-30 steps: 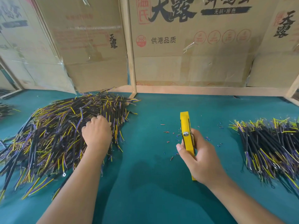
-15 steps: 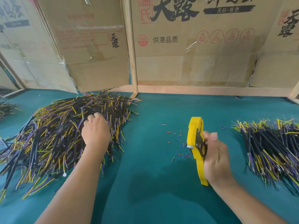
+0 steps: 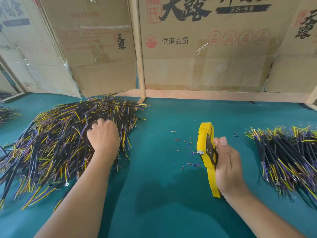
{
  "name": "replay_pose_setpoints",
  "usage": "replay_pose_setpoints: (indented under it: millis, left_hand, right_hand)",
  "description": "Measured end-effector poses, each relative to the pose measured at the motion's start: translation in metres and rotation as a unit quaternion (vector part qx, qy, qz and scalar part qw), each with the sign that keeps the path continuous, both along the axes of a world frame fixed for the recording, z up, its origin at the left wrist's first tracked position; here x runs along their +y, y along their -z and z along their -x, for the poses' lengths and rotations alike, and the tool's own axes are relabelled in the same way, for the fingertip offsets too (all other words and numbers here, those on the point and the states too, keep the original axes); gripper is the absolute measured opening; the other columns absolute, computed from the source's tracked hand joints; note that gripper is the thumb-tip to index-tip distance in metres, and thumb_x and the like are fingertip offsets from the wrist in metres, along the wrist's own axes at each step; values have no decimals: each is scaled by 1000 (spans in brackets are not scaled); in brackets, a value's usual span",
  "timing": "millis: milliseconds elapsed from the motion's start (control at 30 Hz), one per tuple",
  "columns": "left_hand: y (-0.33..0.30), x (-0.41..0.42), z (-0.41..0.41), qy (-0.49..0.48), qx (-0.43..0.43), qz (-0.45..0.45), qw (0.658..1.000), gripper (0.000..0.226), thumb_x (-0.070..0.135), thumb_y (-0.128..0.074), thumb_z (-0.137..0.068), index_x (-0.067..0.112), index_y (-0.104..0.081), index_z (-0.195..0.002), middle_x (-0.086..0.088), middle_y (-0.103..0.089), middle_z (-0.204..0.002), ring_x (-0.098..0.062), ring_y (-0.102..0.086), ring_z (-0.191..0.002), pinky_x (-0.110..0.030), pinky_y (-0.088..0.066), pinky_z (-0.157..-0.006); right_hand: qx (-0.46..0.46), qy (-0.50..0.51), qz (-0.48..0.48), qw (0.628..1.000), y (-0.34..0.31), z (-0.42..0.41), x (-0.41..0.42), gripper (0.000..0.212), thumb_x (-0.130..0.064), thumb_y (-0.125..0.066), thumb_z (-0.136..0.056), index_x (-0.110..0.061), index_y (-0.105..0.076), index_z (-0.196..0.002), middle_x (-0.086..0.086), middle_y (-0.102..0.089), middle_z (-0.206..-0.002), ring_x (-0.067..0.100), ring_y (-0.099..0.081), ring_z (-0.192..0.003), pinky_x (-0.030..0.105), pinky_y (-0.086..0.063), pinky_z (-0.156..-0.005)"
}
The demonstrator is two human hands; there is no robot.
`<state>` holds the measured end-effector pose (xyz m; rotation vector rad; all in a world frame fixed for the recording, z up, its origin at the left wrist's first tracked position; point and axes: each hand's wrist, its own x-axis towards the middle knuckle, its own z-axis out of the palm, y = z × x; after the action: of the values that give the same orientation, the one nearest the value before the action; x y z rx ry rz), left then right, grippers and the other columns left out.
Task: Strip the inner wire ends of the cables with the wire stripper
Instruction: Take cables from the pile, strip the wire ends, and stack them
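1. Teal cloth covers the table (image 3: 163, 194) in the head view, with printed cardboard boxes (image 3: 205, 48) standing along its far edge behind a wooden frame (image 3: 140, 66).
2. Left hand (image 3: 103, 137) rests knuckles-up on the big pile of cables (image 3: 56, 143) at the left; its fingers curl down into the black, yellow and purple strands, but whether they pinch one cannot be told.
3. Right hand (image 3: 226, 167) grips the yellow wire stripper (image 3: 206, 152), fingers wrapped round the handles, thumb up near the head, the tool's head pointing away from the person.
4. Small bits of stripped insulation (image 3: 188, 152) lie scattered just left of the tool.
5. A second pile of cables (image 3: 288, 155) lies at the right, apart from the hand.
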<state>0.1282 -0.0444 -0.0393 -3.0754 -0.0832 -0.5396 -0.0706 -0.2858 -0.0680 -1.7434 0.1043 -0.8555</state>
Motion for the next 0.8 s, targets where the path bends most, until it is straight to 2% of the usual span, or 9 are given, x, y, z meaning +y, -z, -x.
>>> replay_pose_setpoints:
  millis: [200, 300, 333, 367, 433, 467, 567, 667, 800]
  left_hand:
    - [-8, 4, -1, 2, -62, 103, 993, 22, 8, -45, -96, -3, -59, -108, -23, -63, -111, -43, -63, -100, -44, -44, -78]
    - [-19, 2, 3, 77, -120, 198, 970, 20, 16, -47, -97, 0, -59, -96, -21, -66, -98, -41, -62, -91, -45, -43, -79]
    - [-22, -2, 9, 123, -110, 292, 942, 18, 17, -50, -98, 3, -61, -93, -17, -68, -91, -37, -62, -86, -44, -45, -78]
    - [-26, -11, 20, 174, -63, 425, 886, 16, 15, -53, -98, 6, -63, -90, -13, -69, -84, -31, -62, -78, -40, -47, -75]
    - [-31, -34, 48, 253, 51, 632, 730, 16, 6, -54, -98, 9, -62, -83, -5, -68, -72, -20, -60, -64, -32, -46, -65]
    - [-31, -45, 60, 288, 86, 673, 676, 17, 2, -54, -98, 9, -59, -83, -3, -68, -70, -16, -60, -61, -27, -45, -61]
    - [-32, -67, 84, 359, 141, 720, 577, 19, -4, -53, -97, 10, -50, -85, -5, -68, -71, -16, -63, -61, -21, -46, -59]
    - [-33, -73, 92, 385, 155, 738, 531, 21, -9, -50, -96, 9, -46, -86, -9, -66, -70, -19, -62, -60, -24, -45, -60]
    - [-34, -73, 97, 403, 153, 732, 527, 18, -9, -49, -96, 6, -46, -89, -8, -65, -69, -19, -60, -60, -27, -44, -62]
  right_hand:
    - [4, -8, -9, 1000, 0, -2, -1, 51, -52, -26, -103, -29, -45, -62, -9, -34, -52, 9, -32, -49, 21, -29, -50]
    - [4, -16, -13, 1000, 0, -2, -1, 52, -47, -25, -104, -25, -47, -63, -10, -33, -51, 9, -32, -48, 19, -29, -49]
    - [5, -17, -17, 1000, 1, -3, -1, 54, -47, -25, -105, -18, -47, -64, -10, -32, -51, 9, -31, -49, 19, -28, -49]
    - [6, -16, -21, 1000, 1, -3, -2, 57, -46, -25, -105, -10, -45, -66, -9, -31, -52, 9, -29, -49, 19, -28, -49]
    - [8, -15, -32, 999, 1, -4, -3, 59, -46, -25, -105, -3, -43, -67, -7, -29, -53, 12, -27, -50, 21, -26, -49]
    - [9, -12, -34, 999, 0, -4, -3, 60, -46, -26, -104, -2, -42, -66, -5, -29, -52, 13, -27, -50, 23, -26, -49]
    - [21, 7, -38, 999, -1, -6, -4, 63, -48, -27, -102, -1, -44, -66, 8, -31, -52, 16, -30, -50, 27, -28, -49]
    - [30, 15, -39, 999, -1, -6, -5, 68, -54, -27, -100, 3, -46, -68, 23, -33, -57, 27, -32, -53, 30, -30, -52]
    - [29, 10, -38, 999, -1, -6, -4, 72, -55, -26, -101, 8, -46, -71, 21, -33, -58, 34, -32, -57, 34, -29, -52]
